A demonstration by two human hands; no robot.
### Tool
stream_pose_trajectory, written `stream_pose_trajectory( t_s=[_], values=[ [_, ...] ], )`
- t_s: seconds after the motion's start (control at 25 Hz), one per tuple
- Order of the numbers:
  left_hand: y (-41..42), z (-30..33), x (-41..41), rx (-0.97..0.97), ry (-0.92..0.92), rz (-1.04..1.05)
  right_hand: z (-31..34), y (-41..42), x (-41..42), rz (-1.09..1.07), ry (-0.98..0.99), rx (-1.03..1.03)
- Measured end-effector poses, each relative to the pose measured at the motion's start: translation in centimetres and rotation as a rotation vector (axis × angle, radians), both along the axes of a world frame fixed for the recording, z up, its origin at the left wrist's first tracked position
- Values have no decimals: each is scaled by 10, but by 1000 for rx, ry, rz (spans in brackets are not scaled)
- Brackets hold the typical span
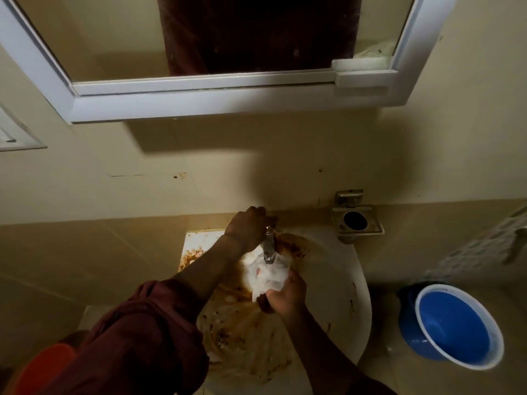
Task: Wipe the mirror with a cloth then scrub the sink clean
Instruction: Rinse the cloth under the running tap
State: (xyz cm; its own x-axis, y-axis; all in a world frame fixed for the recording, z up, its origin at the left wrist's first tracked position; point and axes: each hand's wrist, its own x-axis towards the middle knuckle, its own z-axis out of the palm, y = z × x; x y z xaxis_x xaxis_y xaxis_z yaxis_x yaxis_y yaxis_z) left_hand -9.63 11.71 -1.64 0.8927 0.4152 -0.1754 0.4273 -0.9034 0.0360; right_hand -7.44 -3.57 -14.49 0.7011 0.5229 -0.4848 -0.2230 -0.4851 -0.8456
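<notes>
A white sink (358, 283) smeared with brown grime sits below me. Its metal tap (269, 248) stands at the back, spout pointing down. My left hand (246, 226) is closed over the top of the tap. My right hand (285, 295) grips a white cloth (266, 276) and holds it right under the spout, above the dirty basin. A white-framed mirror (114, 44) hangs on the wall above, reflecting a dark red garment.
A metal soap holder (358, 220) is fixed to the wall right of the tap. A blue bucket (453, 326) stands on the floor at the right. Something orange (42, 366) shows at the lower left, behind my sleeve. Beige tiles cover the wall.
</notes>
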Motion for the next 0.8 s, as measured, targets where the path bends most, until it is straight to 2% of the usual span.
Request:
stream_pose_trajectory(
  t_s=[0.12,0.24,0.28,0.32,0.36,0.4,0.44,0.48,0.52,0.6,0.64,0.68,0.72,0.8],
  values=[
    [0,1,0,51,57,-40,1,-8,3,147,-257,14],
    [3,1,3,58,96,-47,12,-10,36,91,-323,38],
    [3,0,3,56,96,-46,11,-8,53,190,-301,81],
    [3,0,2,58,98,-47,13,-4,68,229,-344,227],
    [2,-1,2,65,100,-51,13,1,77,112,-279,417],
    [1,-2,2,72,103,-55,8,3,85,49,-218,472],
    [1,-3,1,79,102,-55,5,5,84,0,-314,343],
    [-1,-3,0,83,99,-46,8,9,83,19,-520,193],
    [-2,-2,1,82,97,-36,8,10,72,68,-622,142],
    [-4,-1,0,64,97,-25,-4,7,51,529,-1081,20],
    [-5,-2,0,57,103,-21,-15,1,49,703,-1230,27],
    [-6,-2,-1,45,114,-11,-20,-2,54,770,-1304,8],
    [-7,-2,-3,27,127,2,-28,-3,68,759,-1293,-43],
    [-9,-2,-3,3,146,21,-29,-9,96,628,-1246,-233]
  ],
)
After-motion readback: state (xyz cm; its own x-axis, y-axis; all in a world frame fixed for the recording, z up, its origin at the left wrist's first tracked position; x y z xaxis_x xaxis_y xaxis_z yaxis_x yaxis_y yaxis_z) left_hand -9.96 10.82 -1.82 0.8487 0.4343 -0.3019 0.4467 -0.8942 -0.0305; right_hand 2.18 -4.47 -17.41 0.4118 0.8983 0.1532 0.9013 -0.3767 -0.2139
